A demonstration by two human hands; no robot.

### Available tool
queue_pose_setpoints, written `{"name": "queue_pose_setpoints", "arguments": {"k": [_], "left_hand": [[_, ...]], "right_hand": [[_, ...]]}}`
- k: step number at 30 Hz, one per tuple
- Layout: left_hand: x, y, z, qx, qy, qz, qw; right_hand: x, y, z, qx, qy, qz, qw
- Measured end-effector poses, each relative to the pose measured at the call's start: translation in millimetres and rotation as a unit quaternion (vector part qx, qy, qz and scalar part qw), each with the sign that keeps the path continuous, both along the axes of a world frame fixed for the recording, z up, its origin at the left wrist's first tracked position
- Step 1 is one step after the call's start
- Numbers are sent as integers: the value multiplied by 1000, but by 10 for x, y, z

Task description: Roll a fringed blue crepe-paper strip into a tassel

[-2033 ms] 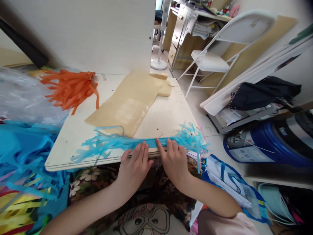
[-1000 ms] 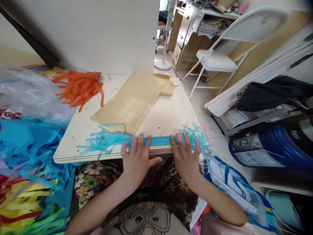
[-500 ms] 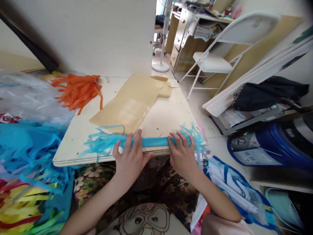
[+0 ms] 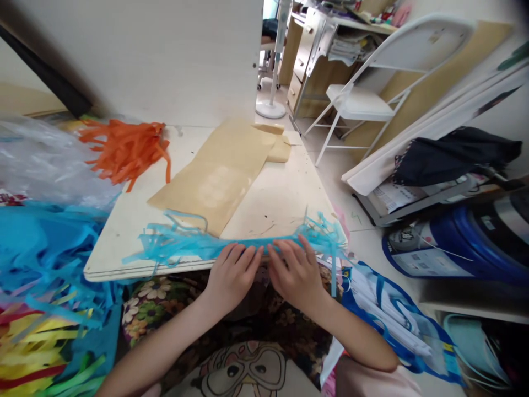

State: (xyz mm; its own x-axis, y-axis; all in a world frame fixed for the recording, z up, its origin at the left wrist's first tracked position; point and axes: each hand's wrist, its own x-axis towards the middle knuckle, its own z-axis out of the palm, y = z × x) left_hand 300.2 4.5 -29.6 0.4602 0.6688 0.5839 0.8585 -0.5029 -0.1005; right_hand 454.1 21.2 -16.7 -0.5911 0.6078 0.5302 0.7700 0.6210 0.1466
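Both hands have drawn together from their spread half a second ago, the left hand (image 4: pixel 231 275) and right hand (image 4: pixel 294 274) now side by side, fingers pressed flat on the blue fringed paper strip (image 4: pixel 198 241) along the counter (image 4: pixel 273 198)'s near edge.

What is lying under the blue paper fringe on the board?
The blue paper fringe lies on the pale board, and its left part crosses a corner of the tan sheet. Both hands cover its middle, so nothing beneath shows there.
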Motion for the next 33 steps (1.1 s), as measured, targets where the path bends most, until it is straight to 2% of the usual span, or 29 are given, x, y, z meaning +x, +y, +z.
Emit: {"name": "queue_pose_setpoints", "arguments": {"k": [2,6,9,14,24,30,33], "left_hand": [[-8,4,0,4,-9,-2,1000],[-13,28,-7,-8,-8,12,1000],[-18,52,17,-20,-1,45,999],[-87,95,108,-49,32,108,992],[-174,96,210,-106,94,186,972],[-177,138,242,-143,120,204,961],[-175,159,248,-138,121,206,961]], "right_hand": [[-42,11,-28,-16,1,34,999],[-65,72,-21,-46,-18,47,998],[-64,108,6,-56,-32,48,997],[-48,162,22,-89,-60,12,994],[51,294,142,-117,-84,-44,989],[110,328,180,-134,-105,-75,982],[111,323,184,-135,-110,-87,981]]}}
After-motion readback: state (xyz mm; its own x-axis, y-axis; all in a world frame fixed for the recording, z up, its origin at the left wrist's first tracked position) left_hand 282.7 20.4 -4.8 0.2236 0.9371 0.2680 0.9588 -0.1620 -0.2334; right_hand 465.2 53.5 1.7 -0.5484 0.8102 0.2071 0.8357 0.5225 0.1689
